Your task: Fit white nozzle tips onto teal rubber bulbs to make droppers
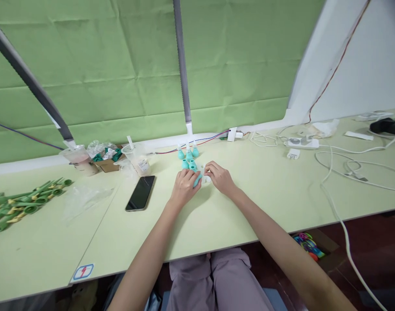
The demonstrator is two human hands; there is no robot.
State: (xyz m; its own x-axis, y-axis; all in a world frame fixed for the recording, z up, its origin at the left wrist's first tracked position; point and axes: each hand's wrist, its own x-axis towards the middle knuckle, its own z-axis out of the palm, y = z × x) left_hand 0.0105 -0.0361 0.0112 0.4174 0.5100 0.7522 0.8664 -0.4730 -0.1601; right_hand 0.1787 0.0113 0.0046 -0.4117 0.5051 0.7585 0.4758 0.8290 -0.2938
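Observation:
My left hand (184, 186) is closed around a small teal bulb-shaped piece (197, 179), partly hidden by the fingers. Beside it, my right hand (220, 178) has its thumb and fingers pinched together; whatever sits between the tips is too small to make out. Small whitish pieces (204, 174) lie between the two hands, close to the right fingertips. Just beyond the left hand stand hollow teal pieces (184, 164) with open tops. Farther back are three teal pieces (188, 154) with pale, clear-looking tips.
A black phone (140, 193) lies left of my left hand. Behind it stand a plastic cup (139, 162), a cardboard box (109, 164) and another drink cup (81, 160). Green tubular pieces (29, 201) lie far left. White cables (330, 172) and a power strip (302, 143) spread across the right.

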